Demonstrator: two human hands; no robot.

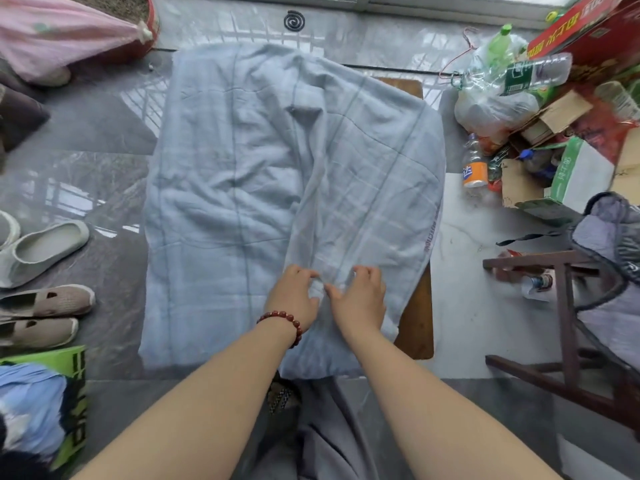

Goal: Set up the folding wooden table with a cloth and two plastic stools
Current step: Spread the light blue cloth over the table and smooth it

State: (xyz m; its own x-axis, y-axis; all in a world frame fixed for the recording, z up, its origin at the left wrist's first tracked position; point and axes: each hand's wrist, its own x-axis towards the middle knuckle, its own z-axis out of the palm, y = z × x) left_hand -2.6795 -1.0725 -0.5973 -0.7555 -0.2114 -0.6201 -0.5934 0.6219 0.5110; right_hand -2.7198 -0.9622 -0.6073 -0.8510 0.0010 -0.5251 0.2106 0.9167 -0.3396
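Note:
A pale blue checked cloth (242, 188) lies spread over the wooden table (417, 317), partly folded back on itself on the right. Only the table's brown right edge and far right corner show. My left hand (294, 294), with a red bead bracelet at the wrist, and my right hand (360, 296) meet near the cloth's near edge. Both pinch a small fold of the cloth between fingers and thumb. No plastic stool is in view.
Slippers (41, 247) and shoes (45, 301) line the floor at left. Bottles (474, 168), plastic bags and cardboard boxes (575, 174) crowd the right. A dark wooden frame (568, 306) with grey clothing stands at near right. A mosquito coil (294, 20) lies beyond the table.

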